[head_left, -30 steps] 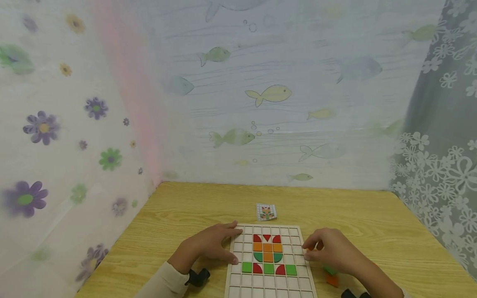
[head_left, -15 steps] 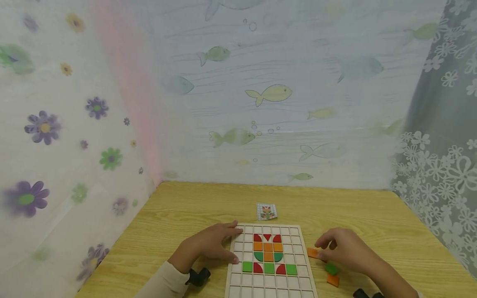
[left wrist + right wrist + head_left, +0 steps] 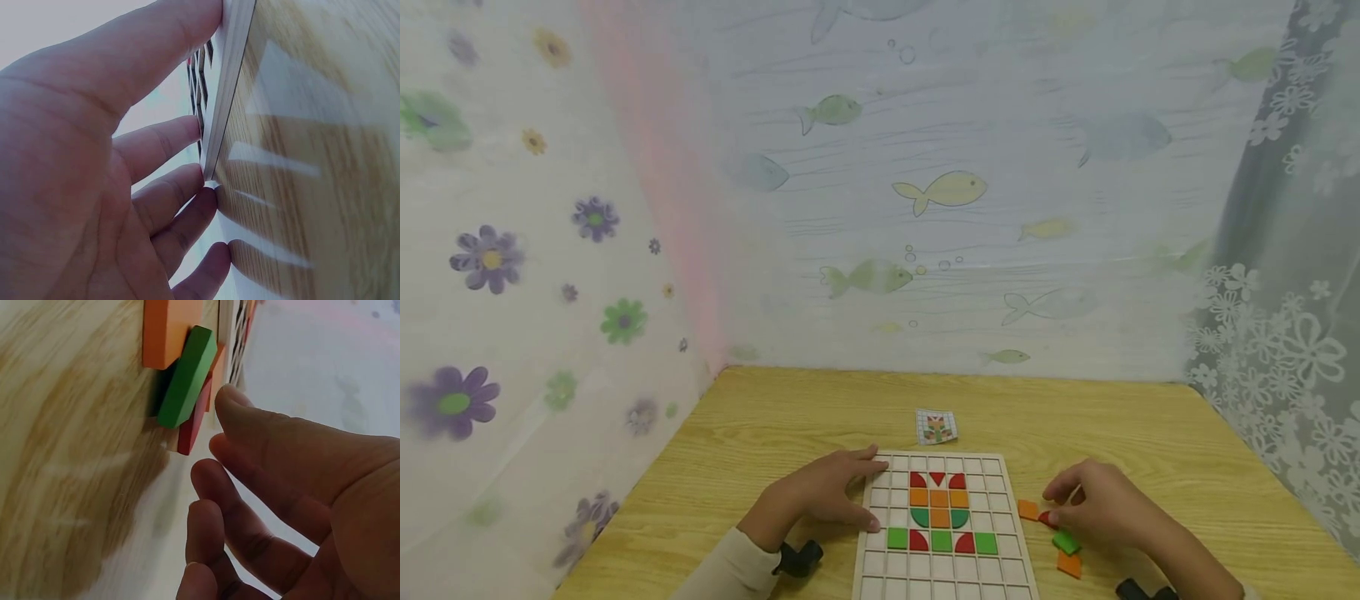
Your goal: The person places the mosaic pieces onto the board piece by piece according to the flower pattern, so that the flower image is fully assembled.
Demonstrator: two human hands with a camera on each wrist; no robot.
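My left hand (image 3: 831,492) rests on the left edge of a wooden grid board (image 3: 880,567), its thumb and fingertips touching the rim. Red, orange and green tiles fill several cells in the board's middle. Over the table right of the board, my right hand (image 3: 1105,504) holds nothing, its thumb and fingers parted. Close to its thumb lies a red tile (image 3: 1047,519), partly hidden in the head view. Around it are an orange tile (image 3: 1028,509), a green tile (image 3: 1065,542) and a second orange tile (image 3: 1069,565). In the right wrist view, the thumb stands apart from the green tile (image 3: 187,381).
A small pattern card (image 3: 936,426) lies on the table (image 3: 775,408) just beyond the board. Curtains printed with fish (image 3: 955,189) and flowers (image 3: 486,258) enclose the table's back and sides. Black wrist devices (image 3: 801,558) sit at both wrists.
My right hand has moved right, away from the board's edge, uncovering the orange, green and red tiles. The left hand and board have stayed in place.
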